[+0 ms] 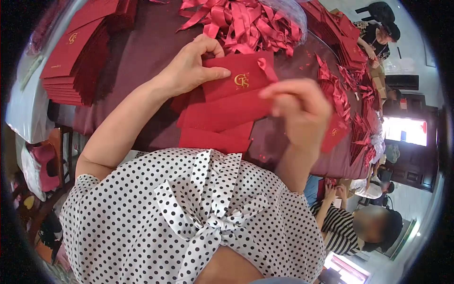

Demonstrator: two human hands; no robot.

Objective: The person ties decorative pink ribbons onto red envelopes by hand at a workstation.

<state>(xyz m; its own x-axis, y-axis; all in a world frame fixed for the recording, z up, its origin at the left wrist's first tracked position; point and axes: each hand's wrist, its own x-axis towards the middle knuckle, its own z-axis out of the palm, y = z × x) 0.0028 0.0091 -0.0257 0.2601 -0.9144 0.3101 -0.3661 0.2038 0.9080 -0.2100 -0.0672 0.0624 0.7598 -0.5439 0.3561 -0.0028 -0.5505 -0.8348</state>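
Observation:
My left hand (196, 66) grips the left edge of a red envelope (220, 90), thumb on its front face and fingers behind. Gold letters mark this envelope, and a short shiny red ribbon (267, 70) sticks out near its upper right corner. Just right of that, my right hand (305, 106) is bent at the fingers and smeared by motion; whether anything is between its fingertips cannot be made out. Under the held envelope, more red envelopes (208, 138) lie overlapping toward my body.
Loose red ribbons (246, 23) are heaped at the far side of the dark red tablecloth (142, 52). A stack of red envelopes (71, 57) stands at the left. Beribboned envelopes (338, 90) line the right side. A person in stripes (338, 229) works at the lower right.

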